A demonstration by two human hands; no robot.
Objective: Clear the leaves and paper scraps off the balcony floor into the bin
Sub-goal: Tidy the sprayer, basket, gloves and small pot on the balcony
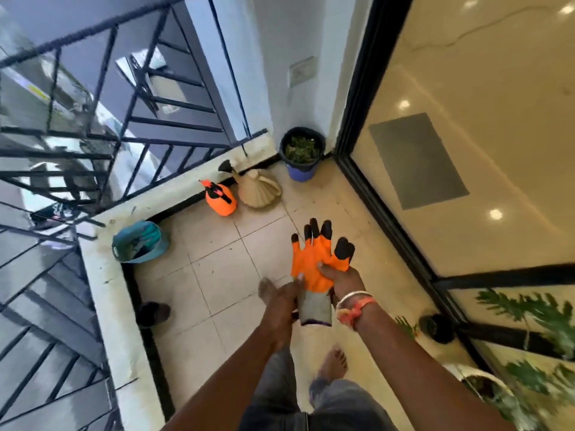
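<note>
Both of my hands hold a pair of orange gloves (314,259) with black fingertips and grey cuffs, over the tiled balcony floor (217,275). My left hand (280,303) pinches the cuff from the left. My right hand (342,281) grips the orange palm from the right, thumb on top. A blue bin (301,154) with a black liner stands in the far corner, with green leaves inside. Only tiny dark specks show on the tiles near the middle.
An orange spray bottle (219,197) and a beige watering can (256,188) stand by the low parapet (102,275). A teal bucket (140,242) lies tipped at the left corner. A dark slipper (152,312) sits by the wall. Potted plants (529,337) and a glass door (466,150) line the right.
</note>
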